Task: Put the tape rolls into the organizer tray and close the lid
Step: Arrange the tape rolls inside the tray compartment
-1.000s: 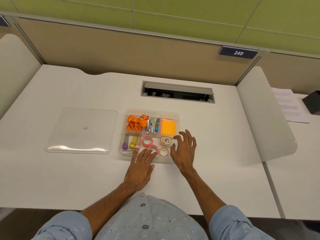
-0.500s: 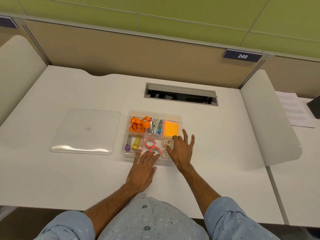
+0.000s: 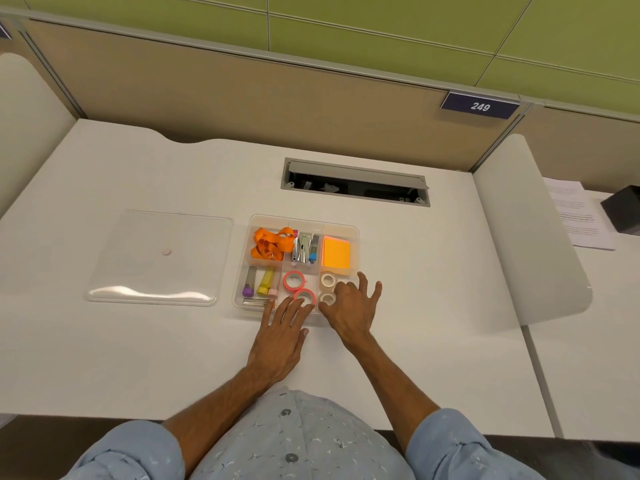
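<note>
All four tape rolls (image 3: 304,296) sit in tray (image 3: 353,233); both hands spread, left (image 3: 280,336) at front edge, right (image 3: 349,306) over white rolls. Lid (image 3: 159,258) lies apart on desk (image 3: 415,306). Risk: a tilted roll stops the lid seating.

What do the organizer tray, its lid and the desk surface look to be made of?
Organizer tray: clear, glossy plastic by the look of it; the white desk and the contents show through its walls. Lid, lying flat left of the tray: the same transparent plastic, with a bright glare streak along its near edge. Desk: smooth white matte top, probably laminate, though the core is hidden.
</note>
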A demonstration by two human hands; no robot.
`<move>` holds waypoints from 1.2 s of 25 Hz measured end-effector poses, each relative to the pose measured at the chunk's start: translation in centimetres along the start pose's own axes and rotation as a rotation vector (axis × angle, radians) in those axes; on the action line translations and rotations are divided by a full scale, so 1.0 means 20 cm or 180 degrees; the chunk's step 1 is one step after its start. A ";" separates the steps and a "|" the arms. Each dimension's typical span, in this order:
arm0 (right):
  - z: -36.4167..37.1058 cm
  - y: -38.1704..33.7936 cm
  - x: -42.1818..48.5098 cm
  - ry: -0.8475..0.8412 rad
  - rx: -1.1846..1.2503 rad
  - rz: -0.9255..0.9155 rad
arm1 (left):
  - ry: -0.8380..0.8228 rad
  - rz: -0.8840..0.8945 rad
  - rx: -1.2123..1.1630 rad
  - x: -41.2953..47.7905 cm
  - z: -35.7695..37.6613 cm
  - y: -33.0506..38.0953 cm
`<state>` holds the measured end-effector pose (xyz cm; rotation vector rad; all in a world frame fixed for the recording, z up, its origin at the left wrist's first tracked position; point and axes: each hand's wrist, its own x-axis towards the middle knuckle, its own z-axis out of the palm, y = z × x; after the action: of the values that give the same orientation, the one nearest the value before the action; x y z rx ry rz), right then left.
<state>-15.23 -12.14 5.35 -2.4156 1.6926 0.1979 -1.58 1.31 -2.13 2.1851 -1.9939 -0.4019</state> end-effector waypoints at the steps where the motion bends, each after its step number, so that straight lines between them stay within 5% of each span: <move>1: 0.00 -0.01 0.00 -0.0009 0.0008 0.0018 | 0.0028 0.0002 -0.0015 0.00 0.00 -0.01; 20: -0.07 -0.02 -0.01 -0.0402 -0.0052 0.0142 | 0.0231 0.0030 -0.0052 0.00 0.04 -0.01; 23: -0.07 0.01 -0.01 -0.0038 0.0144 0.0145 | 0.0473 0.0206 0.0065 0.00 0.04 -0.03; 27: -0.13 0.00 0.02 0.1143 0.0743 0.0213 | 0.0732 0.0465 0.0175 -0.04 0.02 -0.09; 30: -0.20 -0.07 0.08 0.1366 0.1163 0.0332 | 0.0901 0.0292 0.0107 -0.07 -0.05 -0.16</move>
<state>-13.34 -14.07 9.02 -2.1985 1.8217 -0.6056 1.67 3.00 -2.08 2.0267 -1.9459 -0.0431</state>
